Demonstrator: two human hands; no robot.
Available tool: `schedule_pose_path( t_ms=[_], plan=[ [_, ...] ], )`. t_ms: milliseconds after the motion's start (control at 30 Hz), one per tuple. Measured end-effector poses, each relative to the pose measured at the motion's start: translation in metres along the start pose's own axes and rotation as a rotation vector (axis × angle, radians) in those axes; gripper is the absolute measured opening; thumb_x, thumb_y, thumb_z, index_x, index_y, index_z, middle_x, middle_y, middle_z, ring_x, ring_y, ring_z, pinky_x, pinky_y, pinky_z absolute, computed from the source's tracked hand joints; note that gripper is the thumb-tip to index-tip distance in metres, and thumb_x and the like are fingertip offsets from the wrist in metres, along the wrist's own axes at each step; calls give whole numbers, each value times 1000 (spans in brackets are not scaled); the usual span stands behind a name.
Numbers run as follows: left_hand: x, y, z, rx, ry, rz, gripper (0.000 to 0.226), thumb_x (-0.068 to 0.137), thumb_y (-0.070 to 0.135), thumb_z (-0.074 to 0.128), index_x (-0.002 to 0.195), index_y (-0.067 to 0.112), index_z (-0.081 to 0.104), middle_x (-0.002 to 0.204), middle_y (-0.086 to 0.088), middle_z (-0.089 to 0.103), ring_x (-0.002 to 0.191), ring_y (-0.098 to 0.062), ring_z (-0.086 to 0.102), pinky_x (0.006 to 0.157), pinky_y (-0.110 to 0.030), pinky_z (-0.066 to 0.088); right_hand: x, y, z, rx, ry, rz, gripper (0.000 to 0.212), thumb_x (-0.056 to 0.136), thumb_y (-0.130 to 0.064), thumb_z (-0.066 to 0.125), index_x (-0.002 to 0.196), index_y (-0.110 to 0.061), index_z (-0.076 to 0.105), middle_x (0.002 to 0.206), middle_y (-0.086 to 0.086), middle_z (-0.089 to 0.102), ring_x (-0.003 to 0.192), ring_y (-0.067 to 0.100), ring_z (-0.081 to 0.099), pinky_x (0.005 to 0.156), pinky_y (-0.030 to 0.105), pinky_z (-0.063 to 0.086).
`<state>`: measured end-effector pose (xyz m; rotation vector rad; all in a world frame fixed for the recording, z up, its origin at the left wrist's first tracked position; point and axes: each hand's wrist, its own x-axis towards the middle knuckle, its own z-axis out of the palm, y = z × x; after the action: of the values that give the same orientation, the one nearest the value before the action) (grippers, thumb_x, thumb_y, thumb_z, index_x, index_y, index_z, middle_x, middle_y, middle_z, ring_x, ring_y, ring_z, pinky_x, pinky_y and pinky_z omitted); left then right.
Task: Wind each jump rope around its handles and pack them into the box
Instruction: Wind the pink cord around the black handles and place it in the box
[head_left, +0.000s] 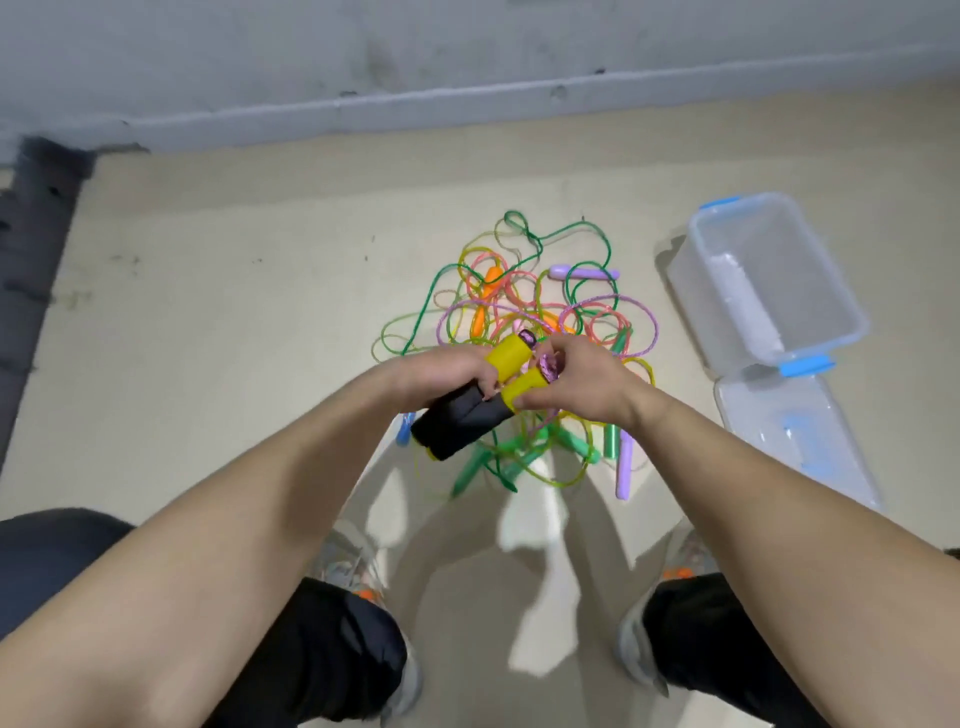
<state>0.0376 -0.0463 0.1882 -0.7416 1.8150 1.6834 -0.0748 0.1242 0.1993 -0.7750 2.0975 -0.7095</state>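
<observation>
Two black-and-yellow jump rope handles lie side by side in my grasp above the floor. My left hand grips them around the middle. My right hand pinches the yellow end of one handle, where purple rope is bunched at the tip. Beyond and beneath the hands, a tangled pile of jump ropes in green, pink, purple and yellow covers the floor, with orange, purple and green handles among it. The clear plastic box with blue clips stands open to the right.
The box's clear lid lies flat on the floor just in front of the box. My knees and shoes frame the bottom of the view. A grey wall runs along the back, and a dark mat lies at the left.
</observation>
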Motion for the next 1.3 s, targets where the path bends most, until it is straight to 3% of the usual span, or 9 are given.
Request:
schedule_pose_path(
  t_ms=[167,433,533,667,767,867,1000,1100,1300],
  plan=[
    [-70,45,-2,-59,-73,196,17,92,13,71,108,13,66,99,-5,76,90,-21,72,84,-33,57,-29,-57,-40,11,75,-154,41,66,-35,92,80,-25,54,69,-10,55,61,10,47,50,17,33],
    [-143,86,2,-4,-18,329,11,94,11,66,104,8,65,91,-4,73,79,-18,68,73,-27,54,-64,-79,-92,150,-53,-303,85,49,-50,96,123,-34,58,87,-5,62,69,11,56,72,34,48],
    [-146,83,3,6,-55,313,7,95,8,63,102,7,65,93,-4,74,79,-17,69,73,-25,54,-66,-77,-104,-191,1,-314,71,73,-36,88,136,-31,54,91,-4,67,83,17,63,81,34,48],
    [-140,77,-1,48,-182,289,9,94,9,66,102,5,65,92,-5,74,82,-20,69,75,-27,54,-66,-67,-106,-833,-27,-67,68,89,-47,67,150,-35,39,135,3,59,128,29,51,101,36,44],
    [-134,76,-5,35,-234,293,18,90,13,68,105,3,66,101,-14,72,86,-27,69,82,-36,55,-67,-62,-104,-657,-108,-113,88,83,-31,70,156,-42,22,154,6,30,141,33,32,115,42,33],
    [-130,80,-8,52,-289,304,16,90,12,66,104,5,67,101,-15,72,87,-28,69,82,-35,55,-65,-70,-97,-314,-158,-376,82,76,-20,76,148,-40,42,156,-5,28,145,18,27,117,34,28],
    [-129,82,-17,168,-360,333,21,90,10,65,107,-1,67,104,-14,72,92,-31,66,91,-44,53,-56,-78,-87,41,-268,-457,33,79,-15,70,111,-5,71,127,6,63,118,14,57,99,29,43],
    [-131,81,-27,151,-391,334,20,90,10,64,105,-3,67,102,-17,71,87,-30,66,86,-39,54,-57,-78,-86,296,-336,-375,5,82,-13,64,84,-9,66,75,7,67,69,16,59,65,27,43],
    [-135,68,-48,154,-308,277,23,88,11,64,104,-5,65,101,-23,70,84,-27,69,80,-31,55,-57,-70,-96,480,-237,-274,16,83,-17,63,66,-17,63,58,9,39,50,16,36,54,32,23]
  ],
)
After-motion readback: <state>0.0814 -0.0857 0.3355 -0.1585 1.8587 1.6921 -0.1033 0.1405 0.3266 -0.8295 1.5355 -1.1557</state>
